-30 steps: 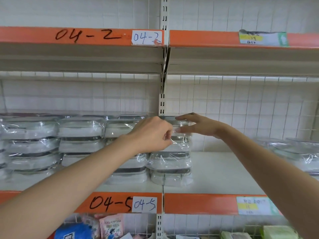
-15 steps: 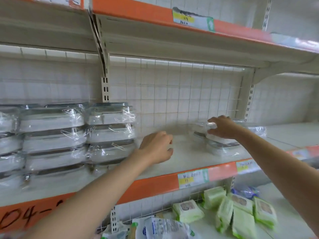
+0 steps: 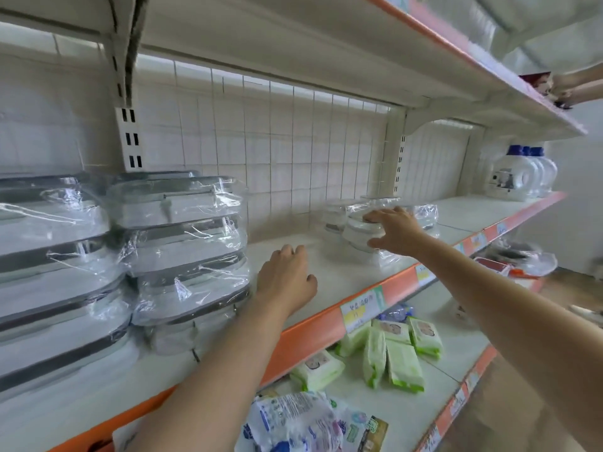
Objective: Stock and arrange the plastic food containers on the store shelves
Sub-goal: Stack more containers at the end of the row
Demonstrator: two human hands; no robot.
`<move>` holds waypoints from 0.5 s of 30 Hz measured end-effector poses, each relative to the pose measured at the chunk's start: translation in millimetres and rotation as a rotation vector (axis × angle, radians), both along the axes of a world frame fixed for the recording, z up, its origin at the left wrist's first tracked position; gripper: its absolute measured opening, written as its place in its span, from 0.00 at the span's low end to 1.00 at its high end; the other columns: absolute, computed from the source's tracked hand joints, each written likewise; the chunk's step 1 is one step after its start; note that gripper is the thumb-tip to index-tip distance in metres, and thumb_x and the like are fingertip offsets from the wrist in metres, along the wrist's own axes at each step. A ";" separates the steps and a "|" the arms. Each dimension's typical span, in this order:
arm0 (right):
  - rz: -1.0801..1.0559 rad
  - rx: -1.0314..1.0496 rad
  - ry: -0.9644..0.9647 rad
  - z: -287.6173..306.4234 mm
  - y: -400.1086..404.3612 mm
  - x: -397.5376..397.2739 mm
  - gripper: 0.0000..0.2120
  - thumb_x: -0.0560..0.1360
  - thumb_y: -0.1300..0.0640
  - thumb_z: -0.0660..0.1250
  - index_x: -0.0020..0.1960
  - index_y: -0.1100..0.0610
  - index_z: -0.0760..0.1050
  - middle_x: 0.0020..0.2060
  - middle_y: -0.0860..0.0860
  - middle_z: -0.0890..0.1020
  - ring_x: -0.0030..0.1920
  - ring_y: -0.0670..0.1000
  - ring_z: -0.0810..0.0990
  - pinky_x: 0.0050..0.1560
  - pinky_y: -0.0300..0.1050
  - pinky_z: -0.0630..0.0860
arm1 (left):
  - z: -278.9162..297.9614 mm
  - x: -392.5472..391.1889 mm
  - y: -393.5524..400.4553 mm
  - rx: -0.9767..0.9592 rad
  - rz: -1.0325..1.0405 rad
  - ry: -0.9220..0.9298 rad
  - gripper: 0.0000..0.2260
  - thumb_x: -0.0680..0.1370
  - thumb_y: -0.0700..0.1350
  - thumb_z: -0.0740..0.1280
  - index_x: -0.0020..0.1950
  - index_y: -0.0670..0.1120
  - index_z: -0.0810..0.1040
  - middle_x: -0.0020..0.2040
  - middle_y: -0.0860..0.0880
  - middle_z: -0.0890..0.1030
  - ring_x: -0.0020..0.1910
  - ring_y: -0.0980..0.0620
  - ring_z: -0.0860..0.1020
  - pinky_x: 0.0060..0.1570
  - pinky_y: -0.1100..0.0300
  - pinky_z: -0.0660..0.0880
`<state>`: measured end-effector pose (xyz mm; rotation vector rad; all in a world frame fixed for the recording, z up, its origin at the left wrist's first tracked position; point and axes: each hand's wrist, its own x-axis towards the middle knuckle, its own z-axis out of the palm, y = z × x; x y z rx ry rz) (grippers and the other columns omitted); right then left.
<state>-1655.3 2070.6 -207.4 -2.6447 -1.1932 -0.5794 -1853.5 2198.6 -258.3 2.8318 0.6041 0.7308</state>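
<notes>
Stacks of plastic food containers (image 3: 182,243) wrapped in clear film stand at the left of the white shelf (image 3: 329,275), with more stacks (image 3: 49,256) beside them. A smaller group of wrapped containers (image 3: 337,213) sits further right. My right hand (image 3: 396,231) grips the nearest small container (image 3: 359,231), fingers over its lid and thumb at its side. My left hand (image 3: 287,277) hovers over bare shelf between the two groups, fingers loosely curled and holding nothing.
Clear bottles with blue caps (image 3: 525,171) stand at the far right of the shelf. Green wipe packs (image 3: 391,347) and printed packets (image 3: 310,422) lie on the shelf below. Another person's hand (image 3: 574,86) reaches onto the upper shelf at top right.
Both hands left the tall left-hand stack and moved right. My right hand has reached the small containers and closed round one; my left hand stays over the bare shelf.
</notes>
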 end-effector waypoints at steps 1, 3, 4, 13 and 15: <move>-0.006 0.015 0.012 0.1 0.8 -5.3 0.28 0.73 0.52 0.69 0.70 0.53 0.67 0.68 0.51 0.71 0.66 0.57 0.65 0.61 0.45 0.60 | 0.3 -2.1 -0.1 0.001 -0.007 -0.001 0.18 0.77 0.46 0.61 0.66 0.43 0.68 0.63 0.44 0.70 0.62 0.44 0.69 0.54 0.52 0.70; -0.013 0.042 0.018 -0.4 2.2 -17.3 0.26 0.74 0.53 0.69 0.70 0.53 0.67 0.68 0.52 0.71 0.67 0.57 0.65 0.60 0.45 0.61 | 1.5 -5.6 -1.9 0.009 -0.031 -0.004 0.18 0.77 0.46 0.61 0.66 0.43 0.67 0.64 0.44 0.70 0.62 0.44 0.69 0.53 0.53 0.69; -0.013 0.055 0.012 -0.6 3.1 -22.9 0.25 0.74 0.53 0.68 0.70 0.53 0.68 0.68 0.52 0.72 0.66 0.57 0.65 0.60 0.44 0.61 | 2.4 -6.8 -3.3 0.019 -0.043 0.000 0.18 0.77 0.46 0.61 0.66 0.43 0.67 0.64 0.44 0.70 0.62 0.43 0.69 0.53 0.52 0.69; 0.158 0.153 0.158 5.8 11.5 -41.6 0.20 0.74 0.48 0.69 0.64 0.51 0.74 0.64 0.52 0.73 0.66 0.55 0.65 0.67 0.52 0.62 | 4.2 -11.3 -15.1 0.092 -0.069 -0.015 0.18 0.79 0.51 0.59 0.65 0.44 0.65 0.63 0.44 0.67 0.62 0.44 0.67 0.55 0.53 0.70; 0.248 0.316 0.298 12.1 11.5 -33.4 0.15 0.76 0.53 0.65 0.62 0.53 0.77 0.62 0.55 0.72 0.65 0.55 0.67 0.67 0.53 0.64 | 3.1 -9.1 -16.6 0.115 -0.071 -0.031 0.20 0.80 0.55 0.58 0.66 0.45 0.65 0.63 0.45 0.66 0.62 0.45 0.67 0.55 0.53 0.69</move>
